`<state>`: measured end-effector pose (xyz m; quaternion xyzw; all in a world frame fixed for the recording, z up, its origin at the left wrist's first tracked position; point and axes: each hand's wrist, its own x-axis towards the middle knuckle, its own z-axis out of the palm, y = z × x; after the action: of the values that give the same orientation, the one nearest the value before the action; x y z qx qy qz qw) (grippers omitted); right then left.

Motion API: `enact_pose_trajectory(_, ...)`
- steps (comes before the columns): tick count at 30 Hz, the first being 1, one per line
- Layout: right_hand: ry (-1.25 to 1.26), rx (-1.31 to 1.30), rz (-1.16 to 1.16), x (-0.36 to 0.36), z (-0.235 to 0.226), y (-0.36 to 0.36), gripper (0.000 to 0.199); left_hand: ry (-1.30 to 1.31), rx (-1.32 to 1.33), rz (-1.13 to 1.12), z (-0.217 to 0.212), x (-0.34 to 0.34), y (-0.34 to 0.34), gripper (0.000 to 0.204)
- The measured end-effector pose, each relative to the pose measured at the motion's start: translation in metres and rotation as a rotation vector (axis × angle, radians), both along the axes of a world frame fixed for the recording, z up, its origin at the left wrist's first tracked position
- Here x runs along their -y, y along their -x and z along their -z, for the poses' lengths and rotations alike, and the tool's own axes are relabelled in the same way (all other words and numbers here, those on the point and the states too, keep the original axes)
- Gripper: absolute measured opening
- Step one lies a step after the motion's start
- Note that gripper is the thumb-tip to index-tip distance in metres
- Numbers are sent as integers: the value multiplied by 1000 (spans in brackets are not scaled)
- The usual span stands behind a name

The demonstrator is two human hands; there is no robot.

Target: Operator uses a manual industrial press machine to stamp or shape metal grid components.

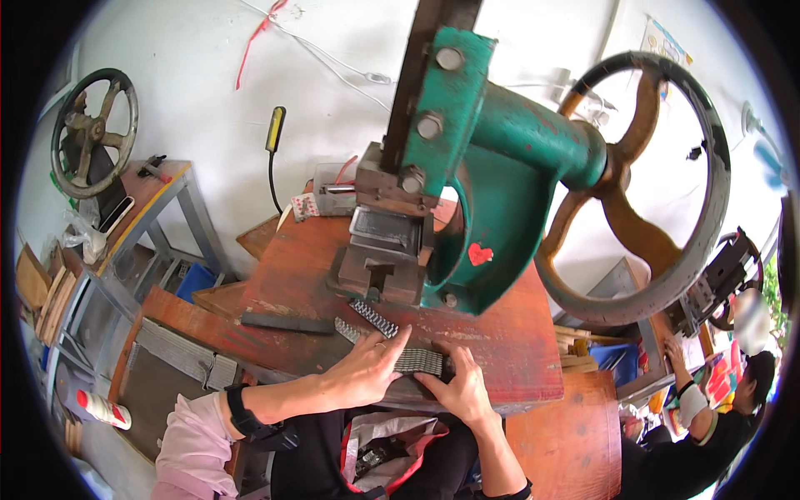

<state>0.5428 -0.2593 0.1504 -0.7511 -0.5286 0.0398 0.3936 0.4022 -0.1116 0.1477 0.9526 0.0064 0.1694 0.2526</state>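
Centrally, a green cast-iron hand press (492, 167) with a large dark spoked flywheel (642, 183) fills the upper middle and right of the frame, standing on a worn reddish wooden bench (517, 350). A small red heart-shaped sticker (479, 253) sits on the press body, right of the grey steel die block (379, 258).

At the lower centre, near the bench's front edge, lies a grey block of stacked metal strips (419, 361). Its long axis runs left to right across the frame. Both hands bracket it: the left hand (367, 367) lies flat and spread over its left end; the right hand (460, 385) presses its right end, fingers curled narrow. Both touch it; neither is nearer.

A white cylindrical can with a red band (104, 409) lies at lower left.
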Motion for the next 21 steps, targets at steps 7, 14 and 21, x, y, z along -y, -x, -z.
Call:
enact_pose_trajectory(7,-287,-95,38,-88,-64,6,75,194,509,-274,-51,-73,1,93)
enact_pose_trajectory(14,-465,-150,241,-167,-69,-33,70,144,440,-453,-76,-134,-78,108)
enact_pose_trajectory(21,-331,-15,258,-164,-56,-46,74,-196,242,-781,-73,-156,-20,87)
